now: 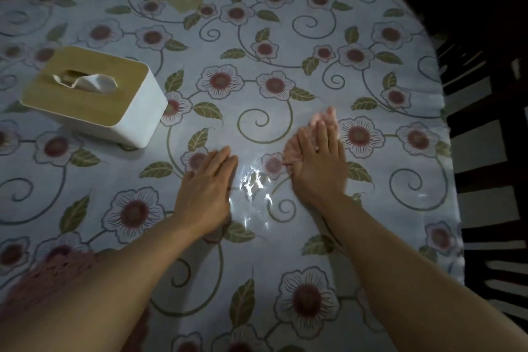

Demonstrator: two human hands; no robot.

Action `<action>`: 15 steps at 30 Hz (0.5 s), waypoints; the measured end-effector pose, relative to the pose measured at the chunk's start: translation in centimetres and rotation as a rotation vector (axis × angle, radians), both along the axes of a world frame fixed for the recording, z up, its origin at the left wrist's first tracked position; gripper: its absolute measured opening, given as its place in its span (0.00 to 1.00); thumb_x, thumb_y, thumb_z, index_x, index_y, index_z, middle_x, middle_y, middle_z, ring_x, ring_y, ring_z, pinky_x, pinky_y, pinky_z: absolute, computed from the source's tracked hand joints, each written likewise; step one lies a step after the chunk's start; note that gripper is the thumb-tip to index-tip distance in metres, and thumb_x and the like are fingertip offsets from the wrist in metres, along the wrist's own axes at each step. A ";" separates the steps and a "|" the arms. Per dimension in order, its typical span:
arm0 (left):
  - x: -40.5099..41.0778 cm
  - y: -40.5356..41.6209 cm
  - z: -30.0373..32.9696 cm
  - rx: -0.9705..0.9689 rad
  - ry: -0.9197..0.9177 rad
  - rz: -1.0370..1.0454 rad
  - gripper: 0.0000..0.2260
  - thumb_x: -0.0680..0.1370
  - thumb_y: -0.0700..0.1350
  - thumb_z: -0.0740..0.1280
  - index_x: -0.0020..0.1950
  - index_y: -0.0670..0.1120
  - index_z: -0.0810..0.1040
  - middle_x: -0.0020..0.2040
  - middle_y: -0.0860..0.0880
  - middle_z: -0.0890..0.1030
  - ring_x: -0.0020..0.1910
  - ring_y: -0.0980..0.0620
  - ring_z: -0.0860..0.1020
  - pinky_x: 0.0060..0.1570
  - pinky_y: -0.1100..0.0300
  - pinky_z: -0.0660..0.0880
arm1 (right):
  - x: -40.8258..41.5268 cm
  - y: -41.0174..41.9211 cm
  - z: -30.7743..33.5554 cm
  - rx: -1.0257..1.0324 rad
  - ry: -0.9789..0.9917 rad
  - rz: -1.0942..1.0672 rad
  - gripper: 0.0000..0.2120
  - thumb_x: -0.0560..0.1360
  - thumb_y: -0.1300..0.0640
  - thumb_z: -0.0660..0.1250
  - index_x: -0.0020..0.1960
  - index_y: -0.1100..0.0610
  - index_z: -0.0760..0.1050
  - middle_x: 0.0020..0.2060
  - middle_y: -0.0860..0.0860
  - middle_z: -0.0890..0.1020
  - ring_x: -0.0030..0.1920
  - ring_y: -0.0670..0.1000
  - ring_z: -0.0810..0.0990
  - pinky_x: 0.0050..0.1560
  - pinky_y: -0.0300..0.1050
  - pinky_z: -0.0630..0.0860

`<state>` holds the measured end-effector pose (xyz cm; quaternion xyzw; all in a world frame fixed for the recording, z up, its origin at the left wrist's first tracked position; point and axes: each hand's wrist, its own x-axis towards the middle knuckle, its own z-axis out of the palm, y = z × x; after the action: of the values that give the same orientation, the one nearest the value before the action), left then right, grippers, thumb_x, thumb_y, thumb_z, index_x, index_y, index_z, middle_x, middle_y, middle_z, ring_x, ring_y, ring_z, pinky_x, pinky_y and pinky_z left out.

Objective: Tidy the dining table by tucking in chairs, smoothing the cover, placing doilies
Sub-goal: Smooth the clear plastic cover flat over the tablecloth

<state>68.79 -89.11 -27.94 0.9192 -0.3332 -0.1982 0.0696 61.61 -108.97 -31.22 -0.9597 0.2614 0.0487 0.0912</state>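
Note:
A glossy plastic cover (pixel 257 71) with a flower-and-leaf print lies over the dining table. My left hand (pixel 204 191) lies flat on it, fingers straight and together. To its right, my right hand (pixel 318 164) presses flat on a small pink doily (pixel 290 150); only the doily's edges show past the fingers and the hand's left side. Between the hands the cover is wrinkled and glints (pixel 253 183). A second pink knitted piece (pixel 43 280) lies at the lower left, partly under my left forearm.
A white tissue box (pixel 94 94) with a wooden lid stands on the table at the left. Along the table's right edge is a dark wooden chair (pixel 485 151) with slats. The cover's rounded edge (pixel 448 157) runs down the right side.

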 end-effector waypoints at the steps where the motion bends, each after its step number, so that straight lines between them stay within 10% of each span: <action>1: -0.1 -0.1 0.1 0.008 -0.002 0.002 0.31 0.77 0.39 0.60 0.77 0.47 0.51 0.79 0.49 0.47 0.78 0.48 0.46 0.73 0.46 0.53 | 0.4 0.2 -0.1 0.004 -0.003 -0.006 0.31 0.76 0.42 0.41 0.77 0.50 0.46 0.77 0.57 0.45 0.76 0.60 0.41 0.75 0.55 0.41; 6: -1.1 0.0 0.3 0.011 -0.009 0.017 0.29 0.77 0.40 0.60 0.77 0.46 0.54 0.79 0.47 0.49 0.77 0.45 0.48 0.70 0.43 0.58 | -2.9 7.0 -1.1 0.071 -0.284 0.367 0.29 0.78 0.55 0.55 0.77 0.53 0.53 0.77 0.56 0.52 0.77 0.57 0.44 0.76 0.52 0.46; 10: -3.0 0.9 0.6 0.028 0.023 0.019 0.29 0.78 0.39 0.58 0.77 0.47 0.52 0.79 0.47 0.47 0.77 0.44 0.47 0.71 0.42 0.59 | -7.9 7.7 -1.6 0.082 -0.265 0.553 0.25 0.78 0.48 0.51 0.73 0.54 0.65 0.74 0.55 0.63 0.75 0.56 0.57 0.75 0.51 0.48; 15: -6.1 3.0 0.2 0.031 0.021 -0.024 0.28 0.78 0.41 0.58 0.77 0.47 0.52 0.79 0.45 0.46 0.77 0.44 0.46 0.72 0.43 0.55 | -11.3 2.2 -0.2 0.090 -0.344 -0.139 0.21 0.81 0.57 0.52 0.73 0.57 0.60 0.70 0.55 0.67 0.65 0.51 0.70 0.61 0.31 0.63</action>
<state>62.66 -86.14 -27.78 0.9139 -0.3404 -0.2139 0.0562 50.34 -106.75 -31.42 -0.9284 0.3055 -0.1108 0.1804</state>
